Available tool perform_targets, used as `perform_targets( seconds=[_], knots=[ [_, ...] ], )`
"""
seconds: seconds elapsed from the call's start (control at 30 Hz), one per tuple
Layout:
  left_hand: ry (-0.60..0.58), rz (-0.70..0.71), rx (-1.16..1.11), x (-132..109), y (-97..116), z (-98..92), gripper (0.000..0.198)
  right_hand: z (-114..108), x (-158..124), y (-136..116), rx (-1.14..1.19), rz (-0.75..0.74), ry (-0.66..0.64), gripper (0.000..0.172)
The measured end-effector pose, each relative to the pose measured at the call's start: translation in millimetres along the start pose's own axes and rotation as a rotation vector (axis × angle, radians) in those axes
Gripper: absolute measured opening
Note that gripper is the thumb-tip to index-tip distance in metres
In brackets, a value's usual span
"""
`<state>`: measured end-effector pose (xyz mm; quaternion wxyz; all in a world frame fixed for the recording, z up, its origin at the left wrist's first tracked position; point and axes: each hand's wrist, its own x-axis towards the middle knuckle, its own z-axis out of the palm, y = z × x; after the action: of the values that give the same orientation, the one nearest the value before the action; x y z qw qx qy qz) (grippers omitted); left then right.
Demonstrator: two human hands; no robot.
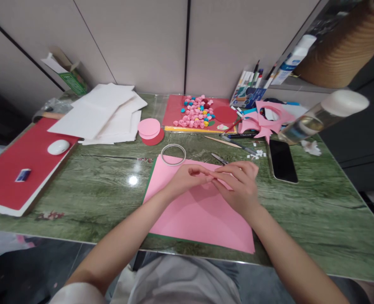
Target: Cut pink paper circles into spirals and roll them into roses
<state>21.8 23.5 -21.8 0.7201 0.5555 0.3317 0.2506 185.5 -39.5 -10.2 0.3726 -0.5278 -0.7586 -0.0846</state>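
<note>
My left hand (190,177) and my right hand (239,185) meet fingertip to fingertip above a pink sheet of paper (202,219). Both are closed in a pinch. Whatever sits between the fingertips is too small and too covered to make out. Under the pink sheet, a green edge shows along its left and lower sides. A roll of thin tape (173,154) lies on the sheet's top edge. Just beyond my right fingers is a pair of scissors or similar metal tool (218,158), partly hidden by that hand.
Small pink, blue and yellow paper pieces (196,112) lie piled on a red pack at the back. Paper circles (149,128) and white sheets (101,112) are left of it. A phone (282,160), a clear bottle (323,116) and pink scraps (264,118) stand or lie right.
</note>
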Motion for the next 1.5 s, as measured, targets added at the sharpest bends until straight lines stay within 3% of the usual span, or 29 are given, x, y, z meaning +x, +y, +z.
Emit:
perform_targets(
  seconds=[0.17, 0.37, 0.57, 0.93, 1.07, 1.33, 1.5],
  knots=[
    [-0.104, -0.036, -0.125, -3, 8, -2.5, 0.027, -2, 2, 1, 0.105, 0.052, 0.007, 0.02],
    [-0.099, -0.038, -0.139, -3, 7, -1.8, 0.026, -2, 4, 1, 0.199, 0.102, -0.05, 0.015],
    [-0.045, -0.043, -0.202, 0, 0, 1.9, 0.028, 1, 1, 1, 0.106, 0.07, -0.04, 0.018],
    [-0.179, -0.067, -0.143, -2, 5, -6.0, 0.027, 0, 4, 4, 0.232, 0.086, -0.083, 0.014],
    [-0.137, -0.059, -0.164, -1, 2, -3.8, 0.028, 1, 4, 5, 0.197, 0.097, -0.103, 0.013],
    [0.003, -0.027, -0.184, 0, -3, 2.8, 0.026, 5, -2, 3, 0.009, 0.014, 0.003, 0.026],
    [-0.002, -0.028, -0.133, -2, 2, 2.6, 0.024, 3, 0, 2, 0.102, 0.043, 0.009, 0.029]
  ],
)
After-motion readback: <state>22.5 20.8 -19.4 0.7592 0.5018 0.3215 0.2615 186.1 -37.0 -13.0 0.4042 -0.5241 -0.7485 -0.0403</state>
